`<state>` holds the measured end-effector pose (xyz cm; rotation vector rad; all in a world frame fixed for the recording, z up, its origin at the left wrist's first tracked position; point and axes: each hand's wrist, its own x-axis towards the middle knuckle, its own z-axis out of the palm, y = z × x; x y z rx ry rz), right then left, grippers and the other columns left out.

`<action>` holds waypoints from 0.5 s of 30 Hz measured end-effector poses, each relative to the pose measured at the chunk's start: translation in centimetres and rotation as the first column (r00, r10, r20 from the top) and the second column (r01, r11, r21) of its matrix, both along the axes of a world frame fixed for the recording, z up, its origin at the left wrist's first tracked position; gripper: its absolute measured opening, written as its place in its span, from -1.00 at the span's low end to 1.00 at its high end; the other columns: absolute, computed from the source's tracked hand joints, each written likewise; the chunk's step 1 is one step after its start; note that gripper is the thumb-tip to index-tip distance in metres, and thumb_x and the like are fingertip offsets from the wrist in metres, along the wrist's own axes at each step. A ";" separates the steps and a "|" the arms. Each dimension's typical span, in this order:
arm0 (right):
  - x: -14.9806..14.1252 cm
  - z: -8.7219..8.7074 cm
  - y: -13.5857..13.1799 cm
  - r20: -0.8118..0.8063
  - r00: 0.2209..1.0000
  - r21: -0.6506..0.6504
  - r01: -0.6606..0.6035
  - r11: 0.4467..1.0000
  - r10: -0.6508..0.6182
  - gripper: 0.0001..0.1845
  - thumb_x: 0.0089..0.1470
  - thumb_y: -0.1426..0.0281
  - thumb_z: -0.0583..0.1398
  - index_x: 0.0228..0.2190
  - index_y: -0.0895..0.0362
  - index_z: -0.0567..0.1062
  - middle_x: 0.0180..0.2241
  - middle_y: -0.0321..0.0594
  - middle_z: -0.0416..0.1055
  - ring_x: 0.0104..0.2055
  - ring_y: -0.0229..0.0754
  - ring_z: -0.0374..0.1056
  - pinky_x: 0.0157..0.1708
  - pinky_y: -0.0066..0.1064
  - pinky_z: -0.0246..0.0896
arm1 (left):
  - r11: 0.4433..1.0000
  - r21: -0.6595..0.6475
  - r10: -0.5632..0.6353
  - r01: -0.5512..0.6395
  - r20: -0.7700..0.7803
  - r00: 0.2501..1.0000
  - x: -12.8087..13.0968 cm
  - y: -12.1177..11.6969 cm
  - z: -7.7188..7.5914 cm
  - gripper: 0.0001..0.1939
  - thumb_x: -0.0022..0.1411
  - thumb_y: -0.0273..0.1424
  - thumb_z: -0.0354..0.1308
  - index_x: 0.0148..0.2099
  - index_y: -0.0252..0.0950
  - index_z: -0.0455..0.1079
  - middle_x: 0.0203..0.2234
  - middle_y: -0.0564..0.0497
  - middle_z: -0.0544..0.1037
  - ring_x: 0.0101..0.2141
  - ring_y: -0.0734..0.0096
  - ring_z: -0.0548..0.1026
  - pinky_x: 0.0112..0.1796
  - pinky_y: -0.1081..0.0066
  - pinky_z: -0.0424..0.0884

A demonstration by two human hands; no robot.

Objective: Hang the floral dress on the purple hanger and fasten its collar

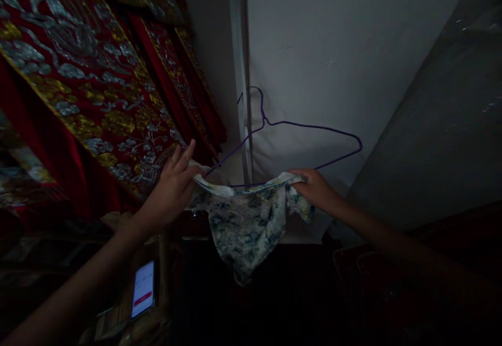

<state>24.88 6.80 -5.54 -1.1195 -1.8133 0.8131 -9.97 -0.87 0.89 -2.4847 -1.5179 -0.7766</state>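
Note:
A purple wire hanger [306, 125] hangs by its hook at a pale vertical strip on the wall. Below it is a small floral shirt [247, 226], white with blue-green and yellow print, with the hanger's lower left part running into its neckline. My left hand [174, 181] grips the shirt's left shoulder beside the hanger, some fingers raised. At the other side my right hand [314, 185] pinches the neckline near the right sleeve. The hanger's right end sticks out bare above my right hand. The shirt's lower part droops to a point.
Red cloth [98, 74] with gold and silver embroidery hangs at the left. A lit phone [143, 289] lies on a wooden surface at lower left. Behind the hanger is a white wall [333, 48], and a grey sheet-like surface [443, 126] slants at the right. The lower area is very dark.

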 end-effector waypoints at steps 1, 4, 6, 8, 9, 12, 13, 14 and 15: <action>0.0 0.1 -0.6 -0.008 0.999 -0.001 -0.038 0.999 0.038 -0.74 -0.15 0.36 0.13 -0.45 0.14 0.61 -0.48 -0.25 0.53 -0.42 -0.13 0.42 -0.44 -0.41 0.24 | 0.998 -0.005 -0.056 0.057 0.096 0.994 0.6 0.4 0.7 -0.69 0.36 -0.43 -0.08 -0.06 -0.28 0.49 0.48 -0.09 -0.07 0.44 0.02 -0.10 0.36 -0.06 -0.05; -0.7 0.6 -2.6 -0.048 0.987 0.007 -0.152 0.988 0.152 -0.75 -0.10 0.43 0.13 -0.39 0.12 0.60 -0.39 -0.26 0.56 -0.31 -0.12 0.46 -0.31 -0.39 0.29 | 0.985 -0.047 -0.136 0.167 0.382 0.914 2.4 2.3 1.0 -0.69 0.35 -0.44 -0.08 0.01 -0.28 0.45 0.35 -0.17 0.26 0.35 0.07 0.20 0.30 0.02 0.14; -1.5 1.0 -3.6 -0.056 0.979 0.020 -0.193 0.981 0.194 -0.74 -0.10 0.46 0.12 -0.37 0.12 0.59 -0.36 -0.26 0.56 -0.25 -0.10 0.47 -0.23 -0.36 0.30 | 0.989 0.001 -0.126 0.145 0.504 0.855 3.7 3.9 0.4 -0.61 0.34 -0.46 -0.06 0.17 -0.28 0.34 0.19 -0.19 0.45 0.18 0.14 0.43 0.22 0.07 0.26; -2.2 1.4 -4.3 -0.045 0.973 0.029 -0.226 0.974 0.227 -0.70 -0.10 0.48 0.13 -0.31 0.13 0.58 -0.31 -0.23 0.56 -0.19 -0.07 0.47 -0.16 -0.33 0.30 | 0.992 0.062 -0.126 0.110 0.541 0.831 4.7 5.5 -0.3 -0.49 0.33 -0.47 -0.04 0.31 -0.29 0.19 0.04 -0.17 0.54 0.01 0.22 0.54 0.14 0.14 0.36; -2.3 1.6 -4.6 -0.037 0.971 0.034 -0.236 0.971 0.238 -0.65 -0.10 0.48 0.13 -0.23 0.13 0.58 -0.27 -0.21 0.57 -0.16 -0.07 0.47 -0.14 -0.32 0.30 | 0.990 0.078 -0.139 0.115 0.521 0.842 5.0 6.1 -0.5 -0.48 0.33 -0.48 -0.04 0.32 -0.31 0.19 0.00 -0.16 0.57 -0.03 0.23 0.54 0.11 0.17 0.38; -1.6 2.1 -5.1 0.015 0.982 0.068 -0.187 0.980 0.187 -0.32 -0.04 0.50 0.15 0.17 0.11 0.39 -0.28 -0.24 0.55 -0.24 -0.12 0.47 -0.23 -0.35 0.30 | 0.982 0.047 -0.187 0.182 0.382 0.905 5.1 7.0 -0.6 -0.59 0.31 -0.48 -0.05 0.14 -0.36 0.42 -0.05 -0.17 0.59 -0.01 0.18 0.53 0.10 0.22 0.37; -0.9 2.2 -5.2 0.034 0.991 0.096 -0.130 0.987 0.127 -0.20 -0.03 0.50 0.16 0.28 0.08 0.26 -0.34 -0.29 0.53 -0.32 -0.15 0.45 -0.30 -0.38 0.28 | 0.981 0.018 -0.188 0.195 0.353 0.917 4.8 7.1 -0.4 -0.62 0.31 -0.47 -0.05 0.07 -0.36 0.47 -0.06 -0.16 0.60 -0.02 0.17 0.54 0.10 0.23 0.37; -0.1 2.3 -5.1 0.035 0.998 0.132 -0.051 0.990 0.047 -0.09 -0.03 0.51 0.17 0.35 0.06 0.12 -0.40 -0.34 0.50 -0.41 -0.18 0.41 -0.38 -0.40 0.24 | 0.981 -0.016 -0.176 0.194 0.348 0.921 4.4 7.0 -0.1 -0.64 0.31 -0.44 -0.03 0.03 -0.36 0.50 -0.09 -0.15 0.61 -0.05 0.16 0.55 0.08 0.23 0.39; 0.9 2.4 -4.8 0.012 0.999 0.172 0.043 0.984 -0.045 0.01 -0.05 0.51 0.20 0.40 0.04 0.00 -0.44 -0.39 0.47 -0.47 -0.20 0.36 -0.44 -0.42 0.20 | 0.981 -0.056 -0.153 0.185 0.366 0.918 3.9 7.0 0.3 -0.66 0.31 -0.40 -0.01 0.01 -0.35 0.51 -0.14 -0.12 0.63 -0.09 0.16 0.56 0.05 0.23 0.41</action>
